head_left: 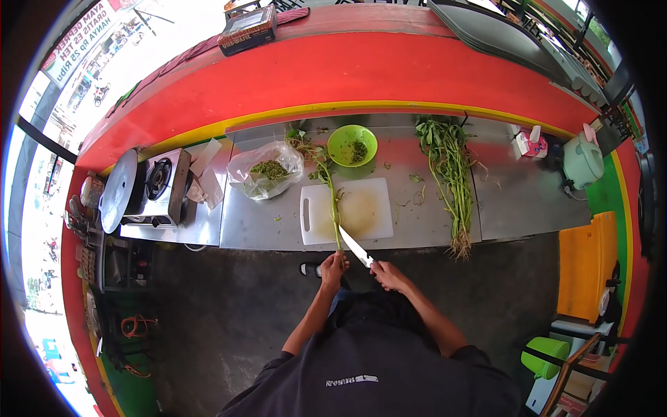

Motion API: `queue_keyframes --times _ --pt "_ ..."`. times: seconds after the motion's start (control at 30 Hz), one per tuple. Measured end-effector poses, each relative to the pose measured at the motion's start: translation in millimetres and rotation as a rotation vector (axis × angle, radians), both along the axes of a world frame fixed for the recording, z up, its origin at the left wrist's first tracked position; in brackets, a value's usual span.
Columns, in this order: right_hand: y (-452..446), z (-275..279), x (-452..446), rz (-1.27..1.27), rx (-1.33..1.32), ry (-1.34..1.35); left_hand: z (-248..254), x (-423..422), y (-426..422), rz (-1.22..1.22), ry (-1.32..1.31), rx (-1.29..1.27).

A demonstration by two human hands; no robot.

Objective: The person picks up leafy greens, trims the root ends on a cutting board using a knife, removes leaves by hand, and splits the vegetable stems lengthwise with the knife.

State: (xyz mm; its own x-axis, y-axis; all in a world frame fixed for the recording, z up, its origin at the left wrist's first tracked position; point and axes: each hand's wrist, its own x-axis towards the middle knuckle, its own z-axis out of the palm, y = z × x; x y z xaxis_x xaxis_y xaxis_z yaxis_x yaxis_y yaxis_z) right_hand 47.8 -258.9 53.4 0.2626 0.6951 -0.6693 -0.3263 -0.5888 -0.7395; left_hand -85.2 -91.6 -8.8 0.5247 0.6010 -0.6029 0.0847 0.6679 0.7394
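My left hand is closed round the lower end of a green leafy stem, which lies across the white cutting board. In my right hand is the handle of a knife; its white blade points up and left, its tip at the stem near the board's front edge. Behind the board stands a green bowl with chopped greens inside. A plastic bag holding more chopped greens sits to the left. Long leafy stems with roots lie to the right.
A gas stove and a large round pan lid stand at the left. A pink tissue pack and a pale green appliance are at the right. A red ledge runs behind the steel counter.
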Motion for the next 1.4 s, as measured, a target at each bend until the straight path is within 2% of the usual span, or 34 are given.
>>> queue_keyframes --times 0.03,0.07,0.13,0.17,0.23,0.43,0.5,0.53,0.57,0.6,0.63,0.7,0.77,0.83,0.87,0.93,1.07,1.13,1.2,1.4 --pt "-0.4 -4.6 0.6 0.032 -0.002 -0.109 -1.3 -0.4 1.5 -0.005 -0.001 0.002" --pt "0.1 -9.5 1.1 0.028 -0.001 -0.110 -2.5 -2.0 2.6 0.011 -0.055 -0.053" --pt "0.9 -20.7 2.8 0.173 -0.034 -0.431 1.2 -2.1 4.5 0.027 -0.111 -0.108" --pt "0.6 -25.5 2.3 0.172 -0.034 -0.432 3.5 -2.7 5.4 0.020 -0.188 -0.153" --pt "1.5 -28.8 1.1 0.188 -0.029 -0.630 18.8 -0.1 7.3 0.010 -0.267 -0.195" --pt "0.6 -31.1 5.5 0.197 -0.041 -0.702 47.1 1.0 6.9 0.075 -0.274 -0.091" --pt "0.3 -29.5 8.2 0.190 -0.026 -0.636 50.5 -3.7 7.1 0.083 -0.231 0.142" --pt "1.2 -26.9 9.7 0.185 -0.009 -0.571 52.1 -5.8 6.0 0.083 -0.229 0.142" --pt "1.3 -24.1 10.6 0.186 -0.008 -0.569 53.8 -8.5 5.0 0.073 -0.096 0.317" --pt "1.4 -16.8 10.4 0.153 -0.049 -0.445 49.2 -13.1 4.9 0.062 0.040 0.491" --pt "2.5 -9.2 9.2 0.121 -0.089 -0.321 41.3 -18.0 6.1 0.064 0.044 0.492" --pt "3.3 -10.2 6.3 0.065 -0.058 -0.273 29.3 -25.8 9.6 0.010 0.200 0.431" --pt "3.3 -17.0 6.9 0.001 -0.029 -0.226 17.8 -34.2 9.0 -0.006 0.202 0.397" --pt "4.2 -21.6 6.8 -0.006 0.034 -0.444 16.4 -38.3 8.8 -0.026 0.204 0.363" --pt "3.9 -23.8 4.9 -0.008 0.034 -0.440 15.5 -40.2 8.1 -0.048 0.177 0.349" --pt "5.4 -17.1 2.1 -0.004 0.160 -0.797 20.6 -40.1 5.5 -0.070 0.152 0.336" --pt "7.3 15.1 -4.5 0.100 0.081 -0.730 24.7 -30.1 0.9 -0.114 0.127 0.339" --pt "8.0 18.3 -7.2 0.139 0.095 -0.805 29.0 -23.4 1.0 -0.130 0.116 0.326" --pt "9.4 18.7 -9.9 0.119 0.078 -0.840 31.3 -19.9 0.9 -0.197 0.143 0.403" --pt "8.6 8.5 -10.0 0.027 -0.003 -0.922 28.5 -19.2 0.0 -0.187 0.273 0.532"
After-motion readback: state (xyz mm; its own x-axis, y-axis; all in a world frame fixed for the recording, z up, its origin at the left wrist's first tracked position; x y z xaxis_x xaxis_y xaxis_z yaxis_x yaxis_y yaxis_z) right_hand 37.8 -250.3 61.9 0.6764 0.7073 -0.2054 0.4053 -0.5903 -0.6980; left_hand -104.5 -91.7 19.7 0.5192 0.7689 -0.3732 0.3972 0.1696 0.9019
